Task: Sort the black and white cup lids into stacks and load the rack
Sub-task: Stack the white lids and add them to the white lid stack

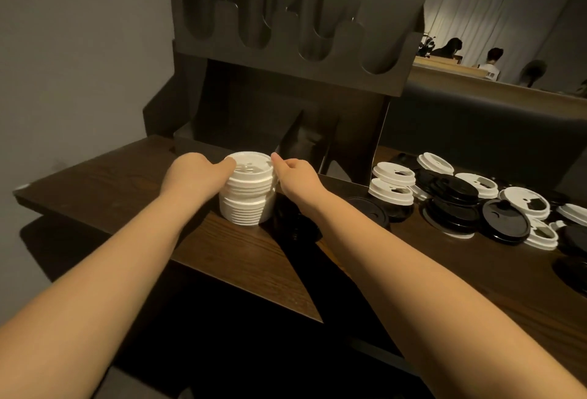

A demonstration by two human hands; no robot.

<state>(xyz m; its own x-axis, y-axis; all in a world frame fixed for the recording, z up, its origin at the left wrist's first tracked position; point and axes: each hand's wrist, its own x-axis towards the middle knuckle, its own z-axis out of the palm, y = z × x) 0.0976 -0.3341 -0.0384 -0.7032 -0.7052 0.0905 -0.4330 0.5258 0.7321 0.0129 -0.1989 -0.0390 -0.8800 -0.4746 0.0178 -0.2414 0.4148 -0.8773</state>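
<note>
Stack of white lids (247,190) sits center frame on the wooden table (111,186), left hand (198,171) and right hand (293,173) cupping its top from both sides. Dark rack (286,49) right behind; loose black and white lids (470,198) scattered at right.

Fingertips of the left hand (197,170) and right hand (293,173) hidden behind the white lid stack (249,190). Black lids (293,221) beneath the right forearm partly covered, count indeterminable. Rack (286,40) top and lid pile (476,201) cropped by frame edges
</note>
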